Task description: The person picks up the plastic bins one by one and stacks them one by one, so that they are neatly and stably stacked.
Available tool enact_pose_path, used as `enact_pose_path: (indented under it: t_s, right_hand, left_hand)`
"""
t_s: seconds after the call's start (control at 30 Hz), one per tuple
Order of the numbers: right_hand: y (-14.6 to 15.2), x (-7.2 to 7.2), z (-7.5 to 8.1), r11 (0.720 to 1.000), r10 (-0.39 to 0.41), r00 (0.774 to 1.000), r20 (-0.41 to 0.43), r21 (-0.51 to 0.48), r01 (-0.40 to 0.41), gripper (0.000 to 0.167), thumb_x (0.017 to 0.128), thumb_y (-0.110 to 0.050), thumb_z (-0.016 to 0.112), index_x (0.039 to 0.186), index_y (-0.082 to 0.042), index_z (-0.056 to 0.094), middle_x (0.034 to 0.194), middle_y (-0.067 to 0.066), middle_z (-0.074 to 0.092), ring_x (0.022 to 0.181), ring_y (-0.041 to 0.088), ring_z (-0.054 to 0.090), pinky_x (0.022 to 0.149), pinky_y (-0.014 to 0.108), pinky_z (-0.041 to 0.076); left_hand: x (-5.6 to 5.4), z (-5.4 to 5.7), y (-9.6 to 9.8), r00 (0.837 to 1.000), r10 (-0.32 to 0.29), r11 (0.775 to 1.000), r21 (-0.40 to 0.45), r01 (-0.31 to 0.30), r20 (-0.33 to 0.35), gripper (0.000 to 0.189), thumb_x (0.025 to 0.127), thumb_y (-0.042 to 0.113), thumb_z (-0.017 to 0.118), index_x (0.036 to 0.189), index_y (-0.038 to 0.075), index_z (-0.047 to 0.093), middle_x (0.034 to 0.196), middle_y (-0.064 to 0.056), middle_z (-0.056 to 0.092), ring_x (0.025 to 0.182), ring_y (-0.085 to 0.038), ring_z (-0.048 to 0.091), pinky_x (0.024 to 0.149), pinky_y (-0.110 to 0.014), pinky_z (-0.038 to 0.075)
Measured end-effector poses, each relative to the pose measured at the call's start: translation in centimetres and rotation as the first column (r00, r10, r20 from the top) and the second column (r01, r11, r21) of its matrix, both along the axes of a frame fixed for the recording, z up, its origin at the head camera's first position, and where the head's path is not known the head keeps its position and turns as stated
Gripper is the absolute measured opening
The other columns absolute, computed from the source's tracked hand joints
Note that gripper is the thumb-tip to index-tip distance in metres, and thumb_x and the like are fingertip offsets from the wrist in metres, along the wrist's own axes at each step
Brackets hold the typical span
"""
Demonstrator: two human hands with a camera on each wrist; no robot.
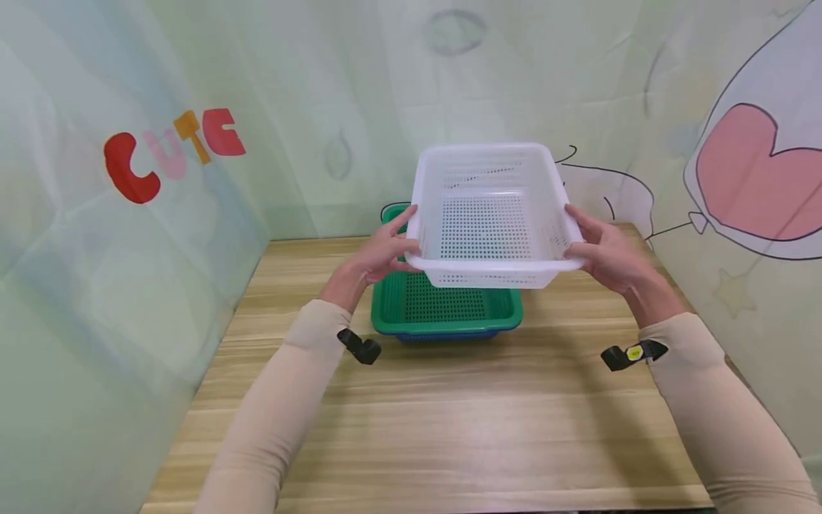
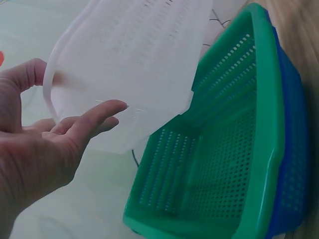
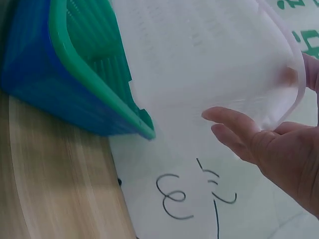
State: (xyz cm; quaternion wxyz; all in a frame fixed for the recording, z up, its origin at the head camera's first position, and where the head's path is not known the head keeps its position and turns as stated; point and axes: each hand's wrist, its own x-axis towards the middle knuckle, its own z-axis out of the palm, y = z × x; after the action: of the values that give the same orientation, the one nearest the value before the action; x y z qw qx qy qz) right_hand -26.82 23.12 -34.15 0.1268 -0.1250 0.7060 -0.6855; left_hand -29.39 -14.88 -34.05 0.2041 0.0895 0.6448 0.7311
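A white plastic basket (image 1: 486, 227) with a perforated bottom is held up above the table, between both hands. My left hand (image 1: 385, 246) grips its left rim, thumb on one side of the wall and fingers on the other. On the opposite rim my right hand (image 1: 606, 250) holds it the same way. Below and behind it, a green basket (image 1: 447, 327) sits nested in a blue basket (image 2: 294, 149) on the table. The white basket hides much of the green one in the head view. In the left wrist view the inside of the green basket shows only perforated walls and bottom.
The wood-grain table (image 1: 437, 428) reaches toward the body. A pale printed curtain (image 1: 321, 107) hangs behind it and along both sides, with the right one close to my right forearm. Small black wrist cameras sit on both cuffs.
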Motion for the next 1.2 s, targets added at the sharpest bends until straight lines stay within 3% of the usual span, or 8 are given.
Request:
enact_pose_path:
  t_s: [0.23,0.47,0.73,0.97,1.07,1.2]
  right_hand:
    - [-3.2,-0.5,-0.1,0.999,0.040,0.999,0.011,-0.028,-0.039,0.090,0.090,0.013,0.052,0.163,-0.017,0.008,0.162,0.014,0.020,0.133,0.038,0.035,0.086,0.033,0.056]
    - [-5.6,-0.9,-0.4,0.999,0.039,0.999,0.018,0.019,-0.040,0.092,0.089,0.009,0.057,0.163,-0.022,0.012,0.163,0.008,0.023,0.136,0.037,0.038,0.090,0.036,0.055]
    - [-6.3,-0.8,-1.4,0.998,0.046,0.999,0.007,0.044,-0.046,0.093,0.087,0.008,0.058,0.163,-0.022,0.012,0.164,0.009,0.022,0.135,0.037,0.040,0.090,0.035,0.055]
    - [-6.5,-0.7,-3.4,0.997,0.063,0.997,0.033,0.036,-0.064,0.096,0.084,0.009,0.057,0.163,-0.019,0.010,0.164,0.012,0.020,0.137,0.038,0.038,0.093,0.039,0.053]
    - [-6.8,-0.5,-4.2,0.994,0.081,0.997,0.004,0.071,-0.081,0.095,0.085,0.007,0.058,0.162,-0.018,0.009,0.164,0.011,0.020,0.141,0.036,0.034,0.103,0.049,0.045]
    - [-6.8,-0.2,-5.2,0.984,0.101,0.993,-0.058,0.151,-0.091,0.093,0.085,0.001,0.060,0.162,-0.015,0.010,0.165,0.010,0.021,0.143,0.034,0.031,0.113,0.057,0.029]
  left_hand:
    - [1.0,0.3,-3.9,1.000,-0.002,1.000,0.003,0.002,0.004,0.092,0.088,-0.015,0.050,0.162,0.028,0.015,0.151,-0.032,0.036,0.135,-0.050,0.039,0.083,-0.046,0.057]
    - [1.9,0.2,-6.3,1.000,0.027,1.000,-0.001,-0.027,0.012,0.093,0.087,-0.016,0.048,0.163,0.026,0.013,0.151,-0.033,0.036,0.135,-0.052,0.037,0.075,-0.036,0.060]
    - [2.6,-0.6,-6.9,0.998,0.056,0.997,-0.047,-0.056,0.001,0.093,0.086,-0.015,0.051,0.162,0.025,0.015,0.148,-0.032,0.040,0.131,-0.052,0.043,0.076,-0.037,0.060]
    - [3.0,-2.4,-7.0,0.998,0.058,0.997,-0.053,-0.057,0.014,0.095,0.085,-0.015,0.053,0.163,0.023,0.014,0.148,-0.035,0.039,0.131,-0.052,0.043,0.075,-0.036,0.060]
    - [3.3,-3.2,-7.3,0.997,0.070,0.995,-0.066,-0.068,0.015,0.095,0.084,-0.015,0.053,0.163,0.024,0.014,0.149,-0.033,0.038,0.131,-0.052,0.044,0.077,-0.039,0.059]
    - [3.8,-4.0,-7.3,0.998,0.066,0.991,-0.120,-0.067,-0.012,0.097,0.086,-0.014,0.052,0.163,0.022,0.007,0.148,-0.033,0.039,0.131,-0.050,0.045,0.091,-0.049,0.054]
